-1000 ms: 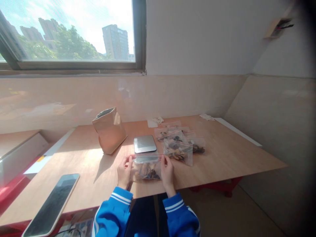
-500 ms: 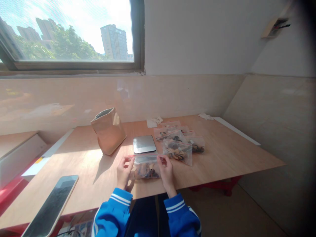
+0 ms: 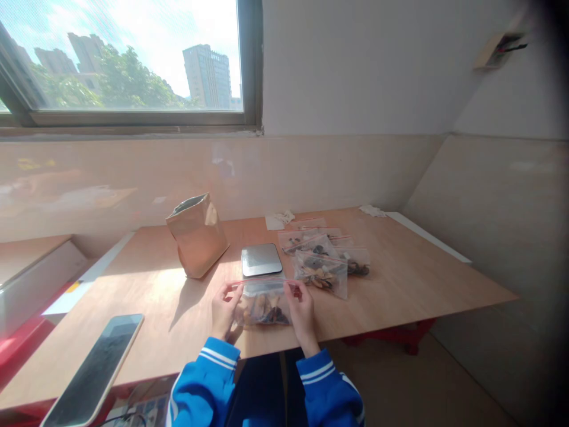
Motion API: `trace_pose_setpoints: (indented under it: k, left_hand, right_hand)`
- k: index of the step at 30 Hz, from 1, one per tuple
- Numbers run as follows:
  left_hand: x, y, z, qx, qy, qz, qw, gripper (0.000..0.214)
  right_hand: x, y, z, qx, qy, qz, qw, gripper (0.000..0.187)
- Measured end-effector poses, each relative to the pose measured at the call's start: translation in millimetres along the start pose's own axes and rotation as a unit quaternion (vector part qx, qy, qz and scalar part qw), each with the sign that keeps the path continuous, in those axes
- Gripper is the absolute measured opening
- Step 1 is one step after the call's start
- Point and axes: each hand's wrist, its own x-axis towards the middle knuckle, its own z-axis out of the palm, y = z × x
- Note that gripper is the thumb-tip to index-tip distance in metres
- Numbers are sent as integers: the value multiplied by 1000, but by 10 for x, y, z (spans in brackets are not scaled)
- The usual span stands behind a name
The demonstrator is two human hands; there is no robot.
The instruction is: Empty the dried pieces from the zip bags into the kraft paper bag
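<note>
A wooden desk (image 3: 413, 284) is lit by sunlight toward its left side. A paper bag (image 3: 198, 237) is stood near the far edge, slightly tilted, with a flat scale (image 3: 262, 260) placed just beside it. Overlapping zip bags (image 3: 320, 274) of dark and tan pieces are laid right of the scale, and a single zip bag (image 3: 262, 309) is placed nearer the front edge. A phone (image 3: 95, 367) is left at the front left, and white tissues (image 3: 279, 220) are laid by the far edge.

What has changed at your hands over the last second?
The left hand and right hand have drawn slightly apart, pulling the red-edged zip top of the clear zip bag a little wider. Nothing was let go. The other filled bags, scale, kraft paper bag and phone stayed put.
</note>
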Motion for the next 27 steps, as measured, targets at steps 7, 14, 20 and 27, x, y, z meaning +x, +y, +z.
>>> trace_pose_setpoints:
  k: [7,14,20,27]
  left_hand:
    - [0,-3,8,-10,-18,6,1000,32]
    - [-17,55,17,-55,-80,-14,995,32]
    - [5,42,33,-44,-77,-27,996,34]
    - [16,-37,21,-13,-51,-10,999,35]
  right_hand:
    - [0,6,6,45,-57,32,997,32]
    - [11,-70,6,45,-85,25,995,31]
    - [8,-75,9,44,-77,15,996,30]
    - [18,-38,12,47,-75,16,996,29]
